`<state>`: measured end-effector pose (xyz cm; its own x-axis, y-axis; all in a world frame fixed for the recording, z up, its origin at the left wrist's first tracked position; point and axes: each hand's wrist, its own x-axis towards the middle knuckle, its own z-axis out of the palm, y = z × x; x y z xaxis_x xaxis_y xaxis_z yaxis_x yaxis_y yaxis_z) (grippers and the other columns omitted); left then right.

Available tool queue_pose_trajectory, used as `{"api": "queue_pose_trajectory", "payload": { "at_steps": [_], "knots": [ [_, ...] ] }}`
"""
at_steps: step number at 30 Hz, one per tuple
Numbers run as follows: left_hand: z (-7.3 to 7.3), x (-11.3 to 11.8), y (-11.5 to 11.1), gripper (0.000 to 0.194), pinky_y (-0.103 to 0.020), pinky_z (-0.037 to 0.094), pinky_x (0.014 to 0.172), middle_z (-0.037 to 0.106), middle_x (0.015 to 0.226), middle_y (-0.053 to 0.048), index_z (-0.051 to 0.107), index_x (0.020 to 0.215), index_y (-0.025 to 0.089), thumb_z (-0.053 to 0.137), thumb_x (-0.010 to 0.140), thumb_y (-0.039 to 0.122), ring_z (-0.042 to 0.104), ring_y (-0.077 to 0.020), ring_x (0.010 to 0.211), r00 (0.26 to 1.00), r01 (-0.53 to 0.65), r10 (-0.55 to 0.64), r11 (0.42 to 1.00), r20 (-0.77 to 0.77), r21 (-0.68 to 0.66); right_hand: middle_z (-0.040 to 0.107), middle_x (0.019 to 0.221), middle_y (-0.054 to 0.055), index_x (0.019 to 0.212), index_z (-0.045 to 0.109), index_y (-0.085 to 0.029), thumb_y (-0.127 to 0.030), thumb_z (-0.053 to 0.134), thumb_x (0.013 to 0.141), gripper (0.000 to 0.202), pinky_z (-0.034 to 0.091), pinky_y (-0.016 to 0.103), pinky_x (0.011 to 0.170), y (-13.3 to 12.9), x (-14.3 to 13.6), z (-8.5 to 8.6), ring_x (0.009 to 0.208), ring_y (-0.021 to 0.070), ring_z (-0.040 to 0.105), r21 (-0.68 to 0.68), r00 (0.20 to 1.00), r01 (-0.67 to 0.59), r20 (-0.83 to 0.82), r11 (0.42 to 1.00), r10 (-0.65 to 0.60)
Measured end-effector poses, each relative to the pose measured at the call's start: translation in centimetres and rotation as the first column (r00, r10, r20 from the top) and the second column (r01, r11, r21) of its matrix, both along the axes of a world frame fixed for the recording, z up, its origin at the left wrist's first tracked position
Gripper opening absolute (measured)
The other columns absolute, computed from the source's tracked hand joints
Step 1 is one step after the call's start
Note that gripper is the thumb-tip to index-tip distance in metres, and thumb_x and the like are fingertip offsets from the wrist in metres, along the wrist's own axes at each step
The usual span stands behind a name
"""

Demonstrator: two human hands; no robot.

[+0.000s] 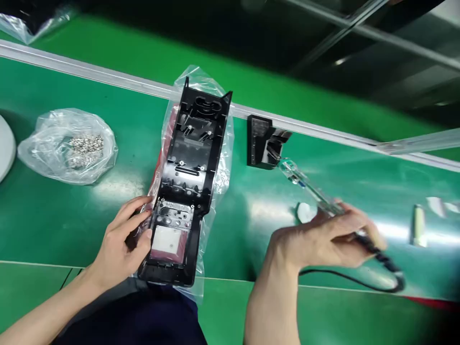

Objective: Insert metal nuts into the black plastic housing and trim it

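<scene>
A long black plastic housing (190,179) lies inner side up on a clear plastic bag (224,163), with small metal inserts on some of its posts. My left hand (125,239) grips its lower left edge, fingers bent and thumb against the rim. Off to the right, my right hand (334,235) is closed around a soldering iron (305,184) with a clear handle. The iron's front end is at the black stand (259,143), its tip hidden inside. A black cord (359,282) trails from the handle's back end.
An open plastic bag (46,148) with many small metal inserts (86,146) sits on the left. A white round object (4,146) is cut off at the left edge. A metal rail (89,72) crosses behind the green work surface (136,120). Small pale pieces (435,206) lie far right.
</scene>
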<state>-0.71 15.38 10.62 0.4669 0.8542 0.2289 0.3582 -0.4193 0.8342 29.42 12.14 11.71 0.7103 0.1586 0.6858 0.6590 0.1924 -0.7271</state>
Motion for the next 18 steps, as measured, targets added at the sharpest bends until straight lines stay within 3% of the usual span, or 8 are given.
{"api": "queue_pose_trajectory", "payload": {
  "at_steps": [1, 4, 10, 13, 15, 17, 18],
  "knots": [
    [0.1, 0.0, 0.1, 0.029, -0.033, 0.051, 0.097, 0.056, 0.128, -0.012, 0.060, 0.112, 0.016, 0.053, 0.084, 0.011, 0.056, -0.0209, 0.118, 1.000, 0.005, -0.005, 1.000, -0.004, 0.000, 0.052, 0.089, 0.006, 0.091, 0.047, -0.009, -0.022, 0.060, 0.091, 0.018, 0.051, 0.022, 0.071, -1.2, -0.9, -1.1, 0.077, 0.0116, 0.057, -0.029, 0.999, -0.008, -0.052, 1.000, 0.006],
    [0.2, 0.1, 0.3, 0.030, -0.035, 0.052, 0.096, 0.057, 0.126, -0.012, 0.060, 0.112, 0.016, 0.053, 0.084, 0.009, 0.056, -0.0216, 0.117, 1.000, 0.017, -0.017, 1.000, -0.010, 0.015, 0.056, 0.090, 0.006, 0.104, 0.054, -0.007, -0.021, 0.066, 0.092, 0.022, 0.054, 0.024, 0.063, -3.4, -3.1, -3.1, 0.069, 0.0138, 0.060, -0.059, 0.991, -0.061, -0.120, 0.996, 0.054],
    [0.1, -0.1, 0.5, 0.028, -0.038, 0.052, 0.098, 0.057, 0.126, -0.012, 0.059, 0.111, 0.017, 0.053, 0.084, 0.009, 0.055, -0.0214, 0.117, 0.999, 0.037, -0.036, 0.999, -0.039, 0.036, 0.054, 0.110, 0.004, 0.113, 0.062, -0.016, -0.017, 0.063, 0.095, 0.018, 0.056, 0.031, 0.080, -2.6, -4.2, -2.6, 0.087, 0.0173, 0.062, -0.180, 0.995, -0.081, 0.045, 0.980, 0.090],
    [0.0, -0.1, 0.4, 0.030, -0.037, 0.052, 0.098, 0.057, 0.126, -0.011, 0.059, 0.112, 0.018, 0.053, 0.085, 0.009, 0.055, -0.0209, 0.119, 0.998, 0.039, -0.038, 0.998, -0.044, 0.043, 0.057, 0.107, 0.007, 0.121, 0.053, -0.012, -0.028, 0.065, 0.096, 0.032, 0.057, 0.028, 0.085, -3.3, -4.8, -2.5, 0.091, 0.0157, 0.062, -0.155, 0.946, -0.205, -0.283, 0.966, 0.155],
    [0.0, 0.0, 0.4, 0.030, -0.036, 0.052, 0.098, 0.057, 0.127, -0.011, 0.059, 0.113, 0.018, 0.052, 0.085, 0.009, 0.054, -0.0203, 0.119, 0.998, 0.041, -0.039, 0.998, -0.056, 0.046, 0.058, 0.102, 0.010, 0.123, 0.048, -0.008, -0.032, 0.071, 0.091, 0.046, 0.057, 0.027, 0.087, -4.3, -5.8, -2.8, 0.094, 0.0165, 0.062, -0.098, 0.799, -0.333, -0.558, 0.938, 0.225],
    [0.1, 0.1, 0.4, 0.030, -0.035, 0.051, 0.099, 0.056, 0.127, -0.011, 0.058, 0.113, 0.017, 0.052, 0.085, 0.009, 0.054, -0.0198, 0.120, 0.998, 0.040, -0.037, 0.998, -0.059, 0.052, 0.058, 0.105, 0.012, 0.124, 0.048, -0.006, -0.030, 0.072, 0.090, 0.049, 0.056, 0.026, 0.088, -5.5, -7.1, -3.1, 0.098, 0.0180, 0.061, -0.085, 0.695, -0.424, -0.669, 0.902, 0.264],
    [0.1, 0.1, 0.4, 0.031, -0.034, 0.051, 0.099, 0.056, 0.127, -0.011, 0.058, 0.114, 0.017, 0.052, 0.085, 0.009, 0.054, -0.0194, 0.120, 0.998, 0.041, -0.038, 0.998, -0.059, 0.055, 0.057, 0.108, 0.013, 0.125, 0.049, -0.006, -0.028, 0.070, 0.092, 0.045, 0.056, 0.025, 0.090, -6.1, -7.8, -3.1, 0.100, 0.0181, 0.060, -0.110, 0.687, -0.461, -0.673, 0.881, 0.275]
  ]
}}
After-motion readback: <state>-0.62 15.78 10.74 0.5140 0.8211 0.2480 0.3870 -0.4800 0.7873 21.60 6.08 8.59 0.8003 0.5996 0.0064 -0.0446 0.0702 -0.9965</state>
